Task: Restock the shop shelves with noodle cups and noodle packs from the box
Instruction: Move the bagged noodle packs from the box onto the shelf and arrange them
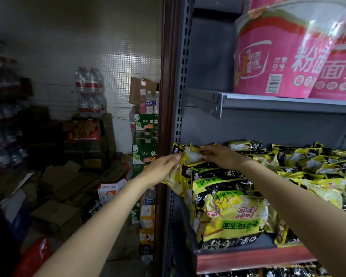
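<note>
Head view, left hand (164,166) and right hand (221,156) both pinching a yellow noodle pack (185,156) at the far left of the shelf (248,258), fingertips hidden behind wrapper, pink noodle cups (278,56) above cut off, blurred.

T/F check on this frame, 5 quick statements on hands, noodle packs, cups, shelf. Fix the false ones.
1. Both hands hold the same yellow noodle pack at the left end of the shelf. True: left hand and right hand grip it from either side.
2. The pink noodle cups stand on the shelf below the packs. False: they stand on the upper shelf, above the packs.
3. The packs' shelf is bare apart from the held pack. False: yellow packs fill it to the right.
4. Bottled water packs are stacked by the tiled wall at left. True.
5. The right hand is idle. False: it pinches the pack.
</note>
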`<state>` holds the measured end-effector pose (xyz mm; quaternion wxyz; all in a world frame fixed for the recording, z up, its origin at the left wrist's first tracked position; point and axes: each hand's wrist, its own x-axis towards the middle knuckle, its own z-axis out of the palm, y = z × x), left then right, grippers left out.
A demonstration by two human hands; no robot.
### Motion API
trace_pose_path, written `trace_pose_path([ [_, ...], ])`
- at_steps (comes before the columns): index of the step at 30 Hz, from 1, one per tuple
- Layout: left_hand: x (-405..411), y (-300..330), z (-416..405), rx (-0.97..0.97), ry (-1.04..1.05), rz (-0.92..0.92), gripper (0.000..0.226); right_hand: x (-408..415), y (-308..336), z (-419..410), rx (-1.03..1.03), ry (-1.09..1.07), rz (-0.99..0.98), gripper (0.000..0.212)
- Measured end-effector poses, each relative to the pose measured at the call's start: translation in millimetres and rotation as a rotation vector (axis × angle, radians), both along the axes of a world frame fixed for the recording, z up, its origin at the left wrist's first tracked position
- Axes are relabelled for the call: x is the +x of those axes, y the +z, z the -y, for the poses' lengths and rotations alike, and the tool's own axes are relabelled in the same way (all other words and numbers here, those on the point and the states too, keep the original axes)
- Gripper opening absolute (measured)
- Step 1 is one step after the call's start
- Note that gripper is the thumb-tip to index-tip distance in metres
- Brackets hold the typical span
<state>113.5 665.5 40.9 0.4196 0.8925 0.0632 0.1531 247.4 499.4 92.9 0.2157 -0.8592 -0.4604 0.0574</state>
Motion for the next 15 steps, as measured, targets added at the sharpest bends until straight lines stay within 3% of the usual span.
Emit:
trace_pose_path([
  [5, 1.2, -6.2, 6.6, -0.093, 0.006, 0.006, 0.045, 2.0, -0.3, 4.6, -0.016, -0.014, 0.022, 0.040],
  [9, 6.1, -7.4, 4.7, -0.287, 0.012, 0.025, 0.038, 3.2, -1.2, 8.9, -0.019, -0.034, -0.006, 0.049],
  [15, 13.4, -5.7, -6.3, 0.023, 0.084, -0.012, 0.042, 2.2, -0.5, 5.4, -0.040, -0.012, 0.001, 0.044],
])
